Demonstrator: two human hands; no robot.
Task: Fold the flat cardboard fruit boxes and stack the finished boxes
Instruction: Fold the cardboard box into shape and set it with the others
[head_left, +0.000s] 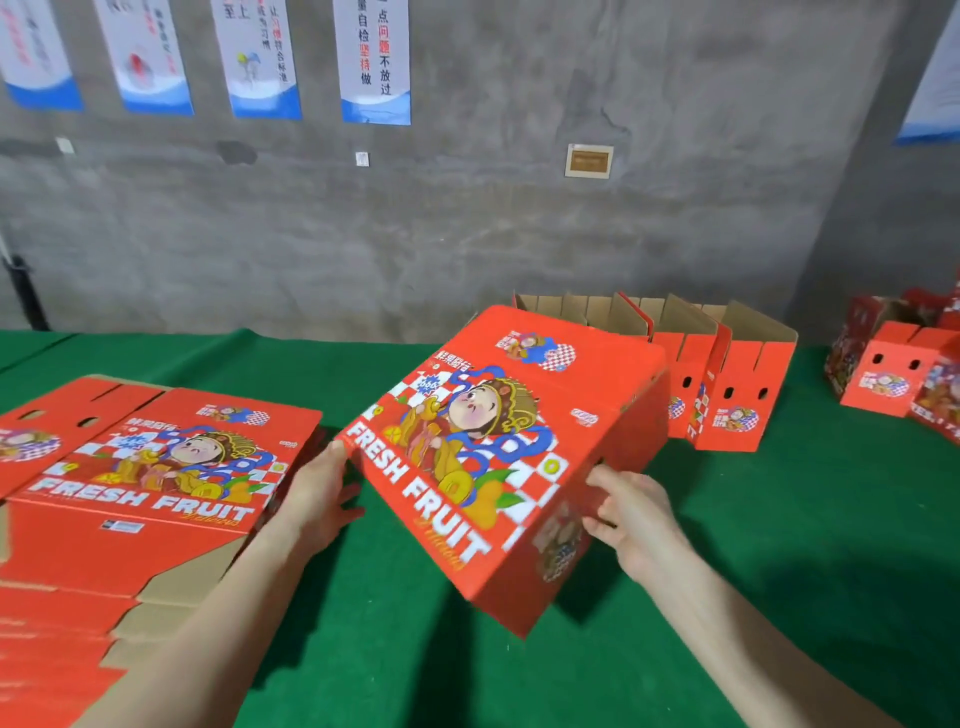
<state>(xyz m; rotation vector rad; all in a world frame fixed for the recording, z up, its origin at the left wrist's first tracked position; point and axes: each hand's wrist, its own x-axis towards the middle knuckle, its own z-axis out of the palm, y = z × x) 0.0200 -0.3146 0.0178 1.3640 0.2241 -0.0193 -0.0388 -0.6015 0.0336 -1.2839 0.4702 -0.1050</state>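
A red "FRESH FRUIT" cardboard box (483, 457), partly opened up, hangs tilted above the green table (779, 545). My left hand (319, 493) touches its left lower corner with fingers mostly straight. My right hand (631, 512) grips the box's right side panel, fingers curled onto its edge. A stack of flat red boxes (140, 483) lies at the left. Folded open-topped boxes (722, 379) stand in a row behind the held box.
More folded red boxes (893, 369) sit at the far right of the table. A grey concrete wall with posters (374, 62) rises behind the table. A dark pole (23, 296) stands at the far left.
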